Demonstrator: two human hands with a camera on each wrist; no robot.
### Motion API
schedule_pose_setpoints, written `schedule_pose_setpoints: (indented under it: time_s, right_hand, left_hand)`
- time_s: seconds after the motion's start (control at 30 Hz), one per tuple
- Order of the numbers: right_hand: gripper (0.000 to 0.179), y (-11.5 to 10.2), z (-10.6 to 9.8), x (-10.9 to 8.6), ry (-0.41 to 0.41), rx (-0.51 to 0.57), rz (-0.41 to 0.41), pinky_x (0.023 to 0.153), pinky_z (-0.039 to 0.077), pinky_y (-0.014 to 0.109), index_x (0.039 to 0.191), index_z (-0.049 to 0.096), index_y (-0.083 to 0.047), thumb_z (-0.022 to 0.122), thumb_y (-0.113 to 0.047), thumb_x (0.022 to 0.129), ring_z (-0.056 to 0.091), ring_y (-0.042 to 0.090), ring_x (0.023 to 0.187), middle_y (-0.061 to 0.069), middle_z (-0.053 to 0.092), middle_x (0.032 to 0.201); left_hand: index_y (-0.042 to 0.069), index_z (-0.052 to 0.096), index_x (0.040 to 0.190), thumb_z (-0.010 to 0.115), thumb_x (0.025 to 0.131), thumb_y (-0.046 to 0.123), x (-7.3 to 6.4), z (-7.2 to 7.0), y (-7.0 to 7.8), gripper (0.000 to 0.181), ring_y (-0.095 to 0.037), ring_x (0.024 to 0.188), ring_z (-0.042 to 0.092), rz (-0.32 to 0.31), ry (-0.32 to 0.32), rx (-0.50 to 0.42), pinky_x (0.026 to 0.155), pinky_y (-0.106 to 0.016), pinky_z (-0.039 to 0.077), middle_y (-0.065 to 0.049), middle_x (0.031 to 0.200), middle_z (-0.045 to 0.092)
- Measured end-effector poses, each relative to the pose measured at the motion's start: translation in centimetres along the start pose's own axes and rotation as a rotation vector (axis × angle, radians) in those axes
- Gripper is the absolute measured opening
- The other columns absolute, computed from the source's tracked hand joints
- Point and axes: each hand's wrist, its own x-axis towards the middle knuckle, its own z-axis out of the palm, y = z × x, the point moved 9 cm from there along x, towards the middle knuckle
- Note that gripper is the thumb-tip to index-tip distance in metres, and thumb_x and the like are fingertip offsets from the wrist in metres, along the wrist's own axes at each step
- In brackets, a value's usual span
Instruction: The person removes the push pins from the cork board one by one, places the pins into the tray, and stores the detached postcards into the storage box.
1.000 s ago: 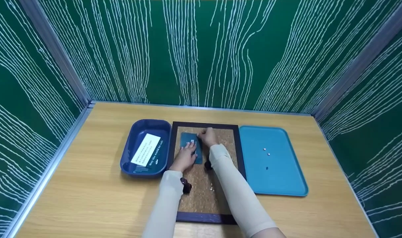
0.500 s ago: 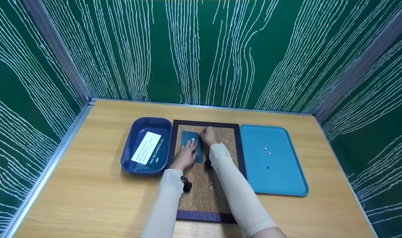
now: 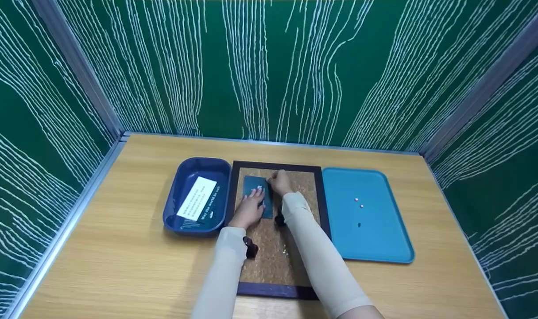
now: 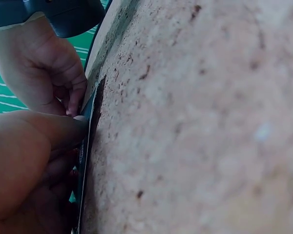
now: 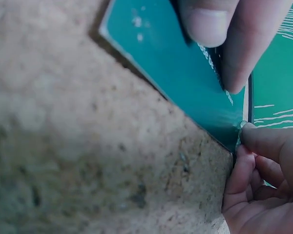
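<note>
A dark green card [image 3: 253, 181] lies on the cork board [image 3: 273, 270] inside its dark frame. My left hand [image 3: 249, 209] rests on the card with fingers extended, pressing it against the cork. At the card's far right corner, my right hand [image 3: 281, 182] pinches a small shiny push pin [image 5: 241, 125] between thumb and forefinger. In the right wrist view, the pin sits right at the corner of the card, its point hidden. The left wrist view shows the card edge-on, with the left thumb [image 4: 68, 129] along its edge.
Left of the board stands a blue basin [image 3: 171, 208] holding a printed card with a white panel [image 3: 197, 199]. A turquoise tray [image 3: 370, 239] on the right carries a few tiny pieces [image 3: 359, 225]. Green walls with white lines enclose the wooden table [image 3: 109, 248].
</note>
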Motion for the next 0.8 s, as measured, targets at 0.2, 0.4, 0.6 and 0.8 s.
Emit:
schedule_pose_setpoints:
  time_s: [0.2,0.4,0.6,0.8]
  right_hand:
    - [0.047,-0.09,0.16,0.31,-0.043,0.018,-0.053,0.043,0.023,0.023,0.054,0.033,-0.013,0.059,-0.007,0.094,0.029,0.010,0.045,-0.004,0.027,0.050]
    - [0.034,0.14,0.19,0.62,-0.113,0.021,-0.018,0.047,0.030,0.025,0.063,0.047,-0.009,0.057,-0.008,0.096,0.039,0.013,0.051,-0.001,0.038,0.056]
    - [0.019,0.35,0.11,0.89,-0.132,-0.023,-0.030,0.051,0.037,0.024,0.080,0.067,-0.004,0.058,-0.011,0.096,0.047,0.013,0.059,0.000,0.052,0.066]
    - [0.019,0.36,0.29,0.95,-0.146,-0.013,-0.076,0.053,0.038,0.024,0.080,0.067,-0.004,0.058,-0.011,0.095,0.047,0.013,0.060,0.000,0.053,0.067]
  left_hand:
    - [0.000,0.040,0.144,0.050,0.099,0.015,0.07,0.18,-0.13,0.048,-0.033,0.146,0.025,-0.016,-0.013,0.010,0.120,-0.049,0.019,-0.016,0.154,0.032]
    - [0.001,0.040,0.145,0.049,0.100,0.016,0.15,0.17,-0.18,0.048,-0.032,0.146,0.024,-0.023,-0.022,0.006,0.120,-0.048,0.019,-0.015,0.155,0.031]
    - [0.001,0.040,0.145,0.048,0.100,0.017,0.20,0.29,-0.24,0.048,-0.031,0.146,0.024,-0.021,-0.031,0.024,0.120,-0.048,0.018,-0.015,0.155,0.031]
    - [0.000,0.040,0.144,0.049,0.100,0.016,0.16,0.34,-0.42,0.048,-0.032,0.146,0.024,-0.018,-0.025,0.015,0.120,-0.048,0.018,-0.015,0.155,0.031]
